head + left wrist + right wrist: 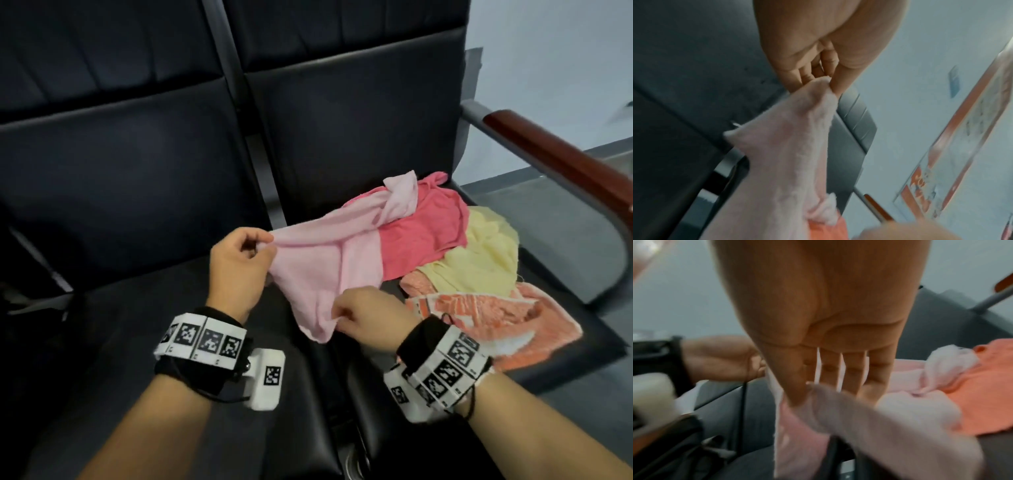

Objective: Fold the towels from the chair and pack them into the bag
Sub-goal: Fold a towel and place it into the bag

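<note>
A light pink towel (315, 270) (785, 155) (869, 417) is lifted off the black chair seat (592, 339), stretched between both hands. My left hand (239, 263) (824, 78) pinches its upper corner between thumb and curled fingers. My right hand (363, 317) (807, 391) pinches its lower edge. Behind it on the seat lie a hot pink towel (424, 226), a yellow towel (479, 260) and an orange patterned towel (496, 318) in a loose pile. No bag is in view.
A second black seat (120, 308) is at the left, with a gap between the two seats. A brown wooden armrest (561, 161) on a grey metal frame borders the right seat. Beyond it is grey floor (565, 222).
</note>
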`<state>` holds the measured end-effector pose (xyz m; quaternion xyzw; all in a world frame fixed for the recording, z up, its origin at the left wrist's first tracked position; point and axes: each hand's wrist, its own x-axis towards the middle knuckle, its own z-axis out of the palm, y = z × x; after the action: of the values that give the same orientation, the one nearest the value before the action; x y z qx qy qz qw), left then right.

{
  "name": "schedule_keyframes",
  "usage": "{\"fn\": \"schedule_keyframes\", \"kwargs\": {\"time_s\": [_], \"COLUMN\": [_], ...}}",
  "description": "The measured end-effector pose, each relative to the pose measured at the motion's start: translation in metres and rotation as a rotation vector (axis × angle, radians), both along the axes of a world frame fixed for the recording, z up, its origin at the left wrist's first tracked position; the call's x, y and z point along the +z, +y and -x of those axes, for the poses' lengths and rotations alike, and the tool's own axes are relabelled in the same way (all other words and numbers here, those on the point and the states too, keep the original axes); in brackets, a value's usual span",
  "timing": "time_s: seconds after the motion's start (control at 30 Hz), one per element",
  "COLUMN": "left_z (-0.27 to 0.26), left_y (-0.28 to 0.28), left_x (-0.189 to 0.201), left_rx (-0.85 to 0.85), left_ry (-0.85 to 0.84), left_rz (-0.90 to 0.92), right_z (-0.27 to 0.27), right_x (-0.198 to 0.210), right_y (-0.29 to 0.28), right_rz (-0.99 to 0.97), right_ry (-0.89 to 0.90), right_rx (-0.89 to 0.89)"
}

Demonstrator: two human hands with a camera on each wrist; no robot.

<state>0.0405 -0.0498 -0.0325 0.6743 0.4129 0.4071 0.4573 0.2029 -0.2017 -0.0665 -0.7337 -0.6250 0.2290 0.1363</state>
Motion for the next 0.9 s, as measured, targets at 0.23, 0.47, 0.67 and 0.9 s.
{"fn": "schedule_keyframes", "kwargs": {"time_s": [0.23,0.47,0.67,0.9], "left_z": [0.102,0.215,0.298,0.363], "left_y": [-0.044,-0.074,-0.071,-0.074], "left_x": [0.097,0.127,0.092,0.040], "left_rx": [-0.192,-0.413,-0.249,-0.126], "left_ry": [0.055,0.218,0.250,0.438], "left_rz": [-0.215,-0.418,-0.321,-0.234], "right_z": [0.089,0.203,0.267,0.306], "right_x": [0.073,0.113,0.096,0.076], "right_y": [-0.006,0.007,0.019,0.027], "right_rz": [-0.589,-0.612,-0.554,-0.499], "right_ry": [0.241,0.310,0.452,0.494], "right_rx": [-0.139,0.155,0.148,0.156]}}
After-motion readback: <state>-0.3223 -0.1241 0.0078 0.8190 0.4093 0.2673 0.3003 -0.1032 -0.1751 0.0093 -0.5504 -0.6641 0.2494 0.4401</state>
